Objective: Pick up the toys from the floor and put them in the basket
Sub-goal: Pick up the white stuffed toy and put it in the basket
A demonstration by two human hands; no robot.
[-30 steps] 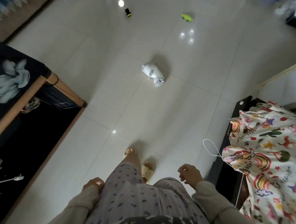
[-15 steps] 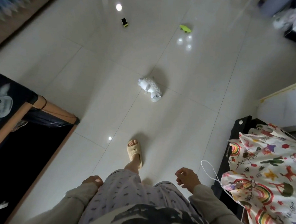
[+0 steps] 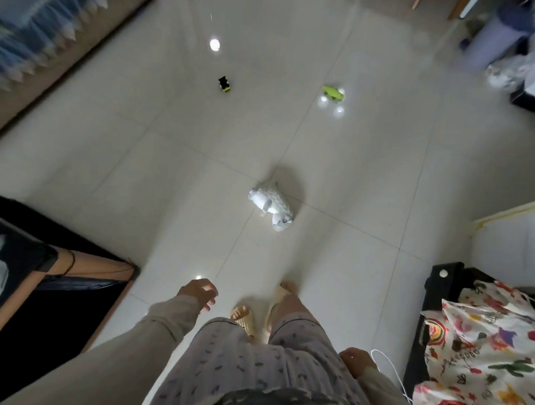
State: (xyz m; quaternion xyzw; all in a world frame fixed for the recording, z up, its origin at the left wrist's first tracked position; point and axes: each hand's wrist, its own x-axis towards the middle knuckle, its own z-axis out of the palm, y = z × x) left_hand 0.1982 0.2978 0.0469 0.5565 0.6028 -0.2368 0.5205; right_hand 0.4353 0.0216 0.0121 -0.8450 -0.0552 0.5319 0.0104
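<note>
Fingers point(image 3: 205, 295) of the left hand point(image 3: 196, 293) hang loose, holding nothing; the right hand point(image 3: 355, 361) seems likewise. Plush sheep point(image 3: 272, 205) lies ahead of the left hand, long axis slanting right.

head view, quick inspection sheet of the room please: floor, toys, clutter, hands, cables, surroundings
surface: glossy pale tile floor, light spots reflected, otherwise bare.
job's things: white plush sheep lying on its side mid-floor; black and yellow toy car and green toy farther off, apart from each other. No basket recognisable.
clutter: patterned cloth at right, draped over a dark stand.
grippers: left hand forward, fingers loose, empty; right hand by the hip, nothing visible in it.
cables: thin white cord looping beside the cloth.
surroundings: dark floral-covered table at left; blue frilled fabric upper left; blurred items upper right.
</note>
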